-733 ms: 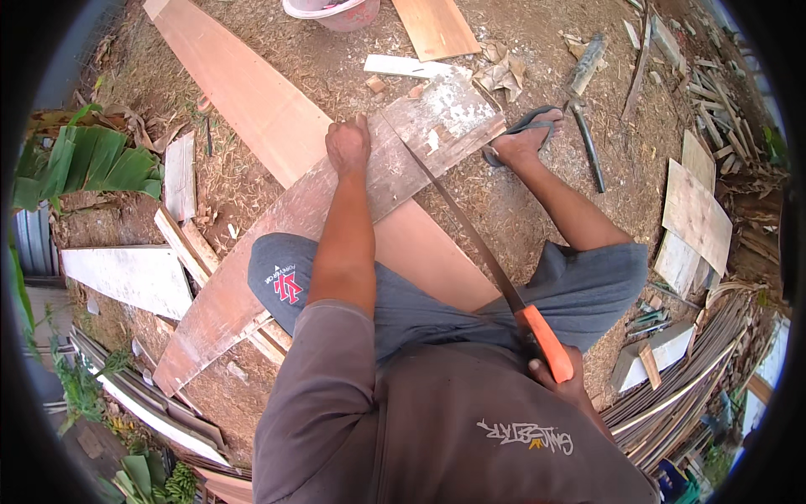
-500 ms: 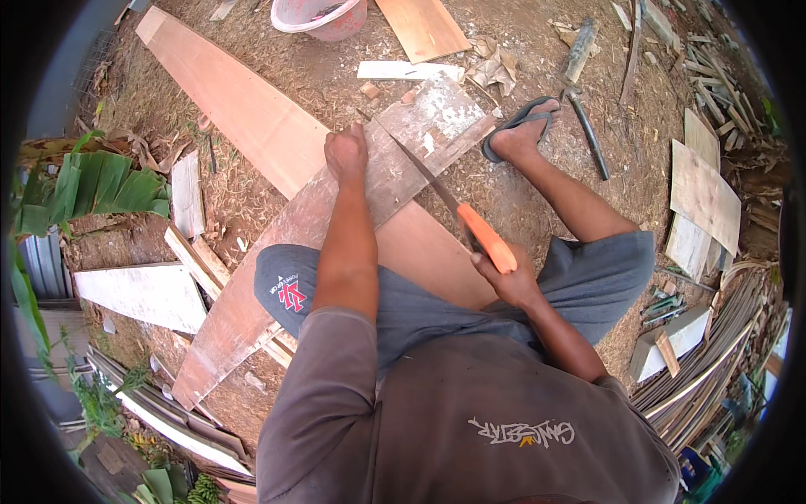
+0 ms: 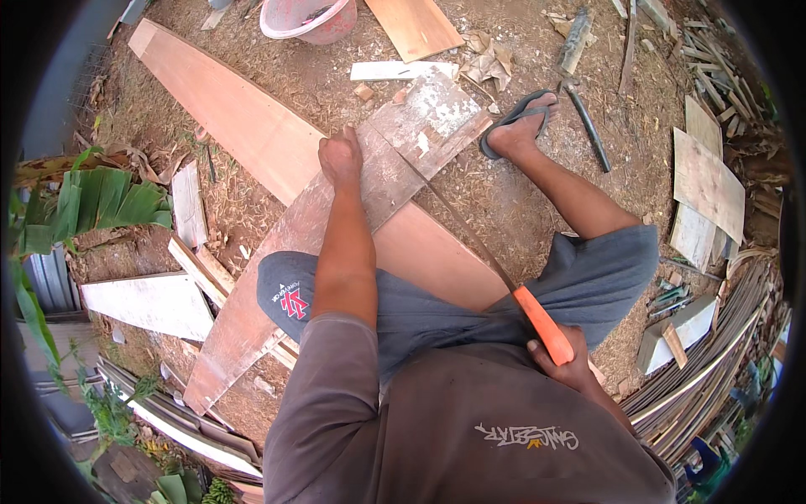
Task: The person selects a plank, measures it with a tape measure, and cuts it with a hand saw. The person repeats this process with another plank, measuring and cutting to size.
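An orange-handled handsaw [image 3: 544, 326] is gripped in my right hand [image 3: 574, 361], close to my right hip. Its blade runs up and left to a straight cut across a weathered wooden board [image 3: 302, 220] with flaking white paint at its far end. My left hand [image 3: 341, 158] is closed over the board's far-left edge, beside the cut line; its fingertips are partly hidden. My left knee presses on this board. Underneath, a longer reddish plywood board [image 3: 231, 101] crosses it diagonally and passes under my legs.
A pinkish bucket [image 3: 311, 23] stands at the top. A hammer [image 3: 588, 126] lies beyond my sandalled foot [image 3: 520, 126]. Plywood offcuts [image 3: 709, 185] and stacked thin strips [image 3: 705, 361] are at the right. White-painted scraps [image 3: 151, 304] and a banana leaf [image 3: 92, 202] are at the left.
My right hand has drawn the saw back toward my right hip, so more of the blade lies on the near side of the board. My left hand keeps its place on the board.
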Action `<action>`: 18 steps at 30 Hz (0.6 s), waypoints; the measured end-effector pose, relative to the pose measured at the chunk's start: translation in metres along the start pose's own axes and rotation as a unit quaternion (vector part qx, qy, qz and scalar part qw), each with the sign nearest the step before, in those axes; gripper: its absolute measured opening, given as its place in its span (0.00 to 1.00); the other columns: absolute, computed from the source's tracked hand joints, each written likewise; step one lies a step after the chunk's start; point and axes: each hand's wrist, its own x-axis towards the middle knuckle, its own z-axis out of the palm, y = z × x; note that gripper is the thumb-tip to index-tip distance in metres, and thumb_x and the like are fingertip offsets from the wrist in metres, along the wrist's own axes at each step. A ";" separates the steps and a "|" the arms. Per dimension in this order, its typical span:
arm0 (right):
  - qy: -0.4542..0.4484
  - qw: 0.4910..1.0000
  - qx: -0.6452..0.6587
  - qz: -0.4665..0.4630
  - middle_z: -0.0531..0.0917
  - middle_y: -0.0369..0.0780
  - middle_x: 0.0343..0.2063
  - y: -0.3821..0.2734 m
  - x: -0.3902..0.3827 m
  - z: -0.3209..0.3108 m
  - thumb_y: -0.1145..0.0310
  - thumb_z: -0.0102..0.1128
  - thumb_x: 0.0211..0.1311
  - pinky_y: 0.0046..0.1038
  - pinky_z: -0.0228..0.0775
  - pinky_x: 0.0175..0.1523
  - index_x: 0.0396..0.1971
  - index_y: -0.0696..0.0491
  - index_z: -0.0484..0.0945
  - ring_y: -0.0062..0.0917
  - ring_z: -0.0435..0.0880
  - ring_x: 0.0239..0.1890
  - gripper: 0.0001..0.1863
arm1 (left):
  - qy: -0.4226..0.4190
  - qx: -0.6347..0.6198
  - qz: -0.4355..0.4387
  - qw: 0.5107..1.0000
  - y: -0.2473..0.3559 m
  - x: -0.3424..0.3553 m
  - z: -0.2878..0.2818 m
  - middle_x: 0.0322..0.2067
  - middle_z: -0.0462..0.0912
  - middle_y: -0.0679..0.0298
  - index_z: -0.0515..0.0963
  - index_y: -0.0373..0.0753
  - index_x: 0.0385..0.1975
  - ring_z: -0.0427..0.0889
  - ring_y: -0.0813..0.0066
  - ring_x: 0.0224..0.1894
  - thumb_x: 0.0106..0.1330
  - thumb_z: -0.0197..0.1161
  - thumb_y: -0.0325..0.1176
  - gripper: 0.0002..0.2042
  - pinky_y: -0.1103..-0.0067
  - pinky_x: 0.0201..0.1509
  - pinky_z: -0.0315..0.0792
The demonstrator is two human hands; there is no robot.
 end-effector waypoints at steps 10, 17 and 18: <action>-0.022 0.998 -0.061 -0.016 0.84 0.47 0.25 0.020 0.044 0.002 0.61 0.69 0.60 0.35 0.76 0.37 0.38 0.57 0.82 0.38 0.85 0.27 0.15 | -0.028 -0.010 0.038 0.999 -0.004 0.010 -0.002 0.28 0.82 0.35 0.84 0.25 0.29 0.81 0.36 0.33 0.77 0.48 0.48 0.29 0.54 0.42 0.74; -0.043 0.995 -0.041 0.078 0.85 0.43 0.26 -0.008 -0.016 -0.029 0.63 0.69 0.59 0.32 0.76 0.36 0.44 0.55 0.84 0.34 0.88 0.28 0.16 | -0.032 0.048 0.008 0.998 0.006 0.004 -0.004 0.29 0.85 0.42 0.85 0.27 0.28 0.81 0.45 0.37 0.79 0.42 0.47 0.31 0.61 0.49 0.74; -0.050 0.993 -0.095 0.053 0.85 0.45 0.25 -0.003 0.028 -0.014 0.63 0.69 0.59 0.33 0.76 0.35 0.40 0.54 0.84 0.35 0.87 0.27 0.13 | -0.028 0.037 0.006 0.999 0.007 0.004 -0.004 0.29 0.85 0.42 0.86 0.27 0.28 0.81 0.45 0.37 0.79 0.42 0.47 0.31 0.61 0.50 0.74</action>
